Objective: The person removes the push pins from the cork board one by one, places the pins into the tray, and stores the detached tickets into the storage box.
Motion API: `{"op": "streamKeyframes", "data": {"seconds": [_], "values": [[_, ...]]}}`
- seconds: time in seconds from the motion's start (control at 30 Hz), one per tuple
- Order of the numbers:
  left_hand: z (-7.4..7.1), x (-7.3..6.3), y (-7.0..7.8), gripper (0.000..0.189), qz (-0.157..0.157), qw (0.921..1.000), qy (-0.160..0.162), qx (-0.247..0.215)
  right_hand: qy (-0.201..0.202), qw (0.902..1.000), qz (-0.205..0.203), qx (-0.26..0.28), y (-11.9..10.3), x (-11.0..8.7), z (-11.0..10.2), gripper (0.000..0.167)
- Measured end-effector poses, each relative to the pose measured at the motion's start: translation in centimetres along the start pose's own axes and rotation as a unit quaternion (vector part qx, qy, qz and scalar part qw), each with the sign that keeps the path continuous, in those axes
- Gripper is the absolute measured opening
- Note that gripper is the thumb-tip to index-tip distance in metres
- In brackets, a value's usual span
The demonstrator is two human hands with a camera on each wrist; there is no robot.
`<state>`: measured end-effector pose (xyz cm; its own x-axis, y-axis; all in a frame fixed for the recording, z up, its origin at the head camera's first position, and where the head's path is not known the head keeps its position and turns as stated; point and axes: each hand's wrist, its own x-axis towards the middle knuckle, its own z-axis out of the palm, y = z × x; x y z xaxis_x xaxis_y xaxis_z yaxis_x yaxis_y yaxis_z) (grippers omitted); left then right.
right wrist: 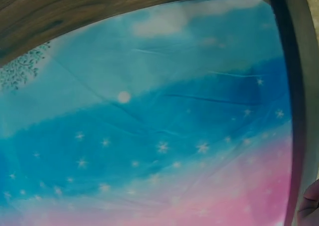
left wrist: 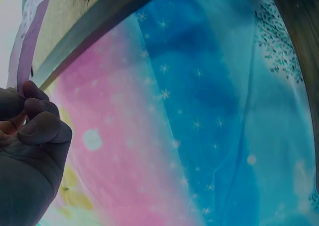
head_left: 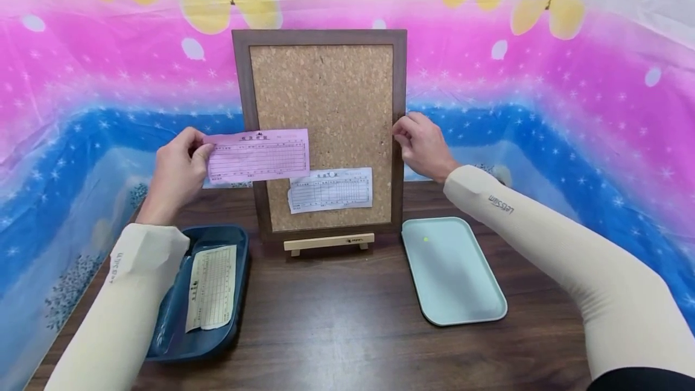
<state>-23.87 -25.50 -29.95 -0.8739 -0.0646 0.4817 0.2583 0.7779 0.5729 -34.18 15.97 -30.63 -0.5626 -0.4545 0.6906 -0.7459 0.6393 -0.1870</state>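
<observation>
A pink printed slip (head_left: 257, 155) is pinched by its left end between the thumb and fingers of my left hand (head_left: 181, 168). It overlaps the left frame edge and lower cork of the upright framed corkboard (head_left: 326, 89). In the left wrist view, the slip (left wrist: 31, 46) appears nearly edge-on. A white slip (head_left: 332, 192) hangs low on the cork, with a small pale pin (head_left: 332, 174) at its top. My right hand (head_left: 426, 143) has its fingers bent, with the fingertips over the board's right frame edge. Whether they hold anything small is hidden.
The board stands on a light wooden easel (head_left: 329, 242). At the left, a dark blue tray (head_left: 239, 306) holds a yellowish slip (head_left: 214, 288). At the right lies a pale green tray (head_left: 458, 276) with a tiny yellow-green item (head_left: 426, 239). A patterned cloth (head_left: 543, 77) surrounds the table.
</observation>
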Motion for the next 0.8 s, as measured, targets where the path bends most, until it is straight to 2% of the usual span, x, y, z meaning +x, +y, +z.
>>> {"op": "streamKeyframes", "data": {"seconds": [0.17,0.33,0.8], "values": [[-0.9,-0.7,-0.6,0.025,-0.015,0.9997,-0.014,0.012,0.013,0.9998,0.010,-0.010,1.3,-0.9,-1.1,0.010],[-1.8,-1.6,-1.3,0.024,-0.015,0.9994,-0.009,0.031,0.010,0.9996,0.018,-0.018,2.1,-2.0,-1.6,0.012],[-2.9,-4.6,-2.7,0.022,-0.010,0.9974,-0.001,0.071,-0.010,0.9967,0.074,-0.031,3.7,-6.4,-0.9,0.006]]}}
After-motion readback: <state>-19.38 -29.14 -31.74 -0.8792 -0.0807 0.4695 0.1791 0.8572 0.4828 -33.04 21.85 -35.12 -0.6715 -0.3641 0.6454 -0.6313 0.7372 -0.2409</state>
